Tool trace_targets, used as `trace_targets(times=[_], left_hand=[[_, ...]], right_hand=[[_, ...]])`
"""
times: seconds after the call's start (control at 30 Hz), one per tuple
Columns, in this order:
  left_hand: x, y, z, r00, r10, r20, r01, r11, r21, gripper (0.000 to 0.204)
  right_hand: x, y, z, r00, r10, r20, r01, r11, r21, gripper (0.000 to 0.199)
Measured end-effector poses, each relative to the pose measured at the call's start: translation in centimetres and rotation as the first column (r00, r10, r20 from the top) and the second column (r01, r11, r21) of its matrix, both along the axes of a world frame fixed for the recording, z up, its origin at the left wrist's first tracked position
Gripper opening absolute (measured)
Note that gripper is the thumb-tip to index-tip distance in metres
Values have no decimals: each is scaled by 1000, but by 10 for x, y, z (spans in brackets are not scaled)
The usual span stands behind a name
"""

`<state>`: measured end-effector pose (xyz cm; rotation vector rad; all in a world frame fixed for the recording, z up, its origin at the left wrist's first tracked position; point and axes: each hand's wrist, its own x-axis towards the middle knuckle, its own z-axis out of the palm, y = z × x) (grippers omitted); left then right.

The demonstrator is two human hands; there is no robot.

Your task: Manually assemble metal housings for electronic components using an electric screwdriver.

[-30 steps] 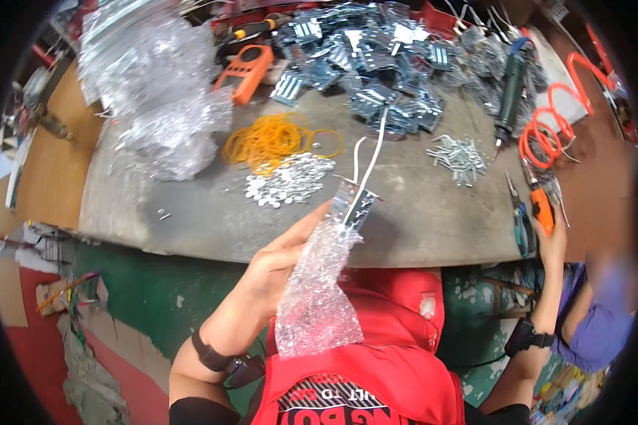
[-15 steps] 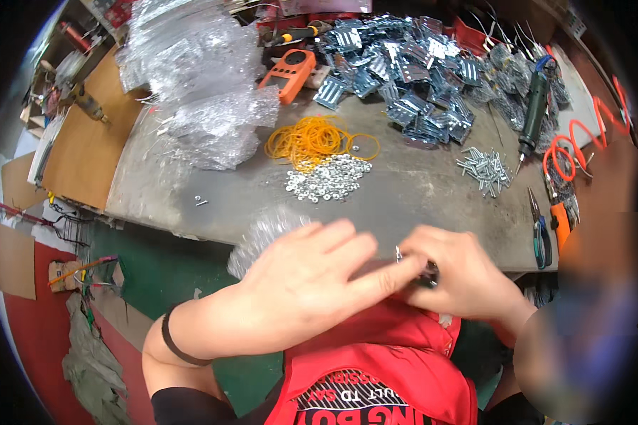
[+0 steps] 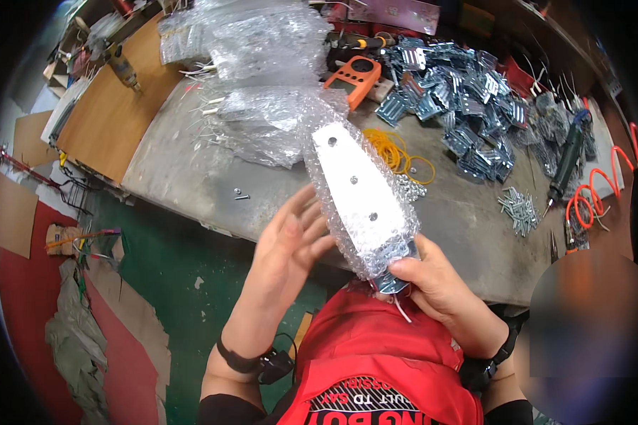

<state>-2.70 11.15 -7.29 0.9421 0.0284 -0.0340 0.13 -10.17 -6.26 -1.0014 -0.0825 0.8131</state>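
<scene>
- since half a second back the hands have come apart: they were bunched together low over the chest, and now the bubble-wrapped metal plate (image 3: 358, 191) is raised up in plain sight over the near edge of the bench.
- right hand (image 3: 439, 283) pinches the lower end of that plate, thumb on top and fingers curled under, so it's closed on it. a thin white wire pokes out just below the grip.
- left hand (image 3: 290, 244) is open, fingers spread and loosely bent, palm turned toward the wrap. fingertips sit right at the left edge of the bubble wrap, can't tell for sure if they're touching.
- the plate itself is long and pale with a few small holes down its middle, sleeved in clear bubble wrap, tilted so its top end leans away to the upper left.
- grey workbench (image 3: 191, 177) behind it holds a heap of already wrapped bundles (image 3: 255, 106) at the far left.
- orange meter (image 3: 354, 74) sits beyond the plate's top end, with a pile of yellow rubber bands (image 3: 397, 152) just right of the plate.
- big pile of bluish metal brackets (image 3: 468, 106) toward the far right, loose screws (image 3: 519, 207) nearer, and a dark electric screwdriver (image 3: 566, 159) beside them.
</scene>
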Motion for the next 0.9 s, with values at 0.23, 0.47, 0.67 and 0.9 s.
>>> trace_targets(times=[0.23, 0.47, 0.67, 0.9], left_hand=[[21, 12, 10, 997, -71, -1, 71, 997, -42, 78], [30, -16, 7, 992, -39, -117, 57, 986, 154, 62], [20, -5, -16, 985, -159, -71, 150, 982, -116, 57], [4, -16, -3, 969, -187, -159, 221, 948, 228, 48]], right_hand=[[-1, 15, -18, 1000, -19, -13, 19, 999, 29, 52], [5, 34, -4, 966, 11, 257, 37, 983, -181, 48], [56, 3, 4, 798, 271, 538, -57, 923, -382, 35], [158, -35, -32, 448, 686, 574, 714, 112, -691, 18]])
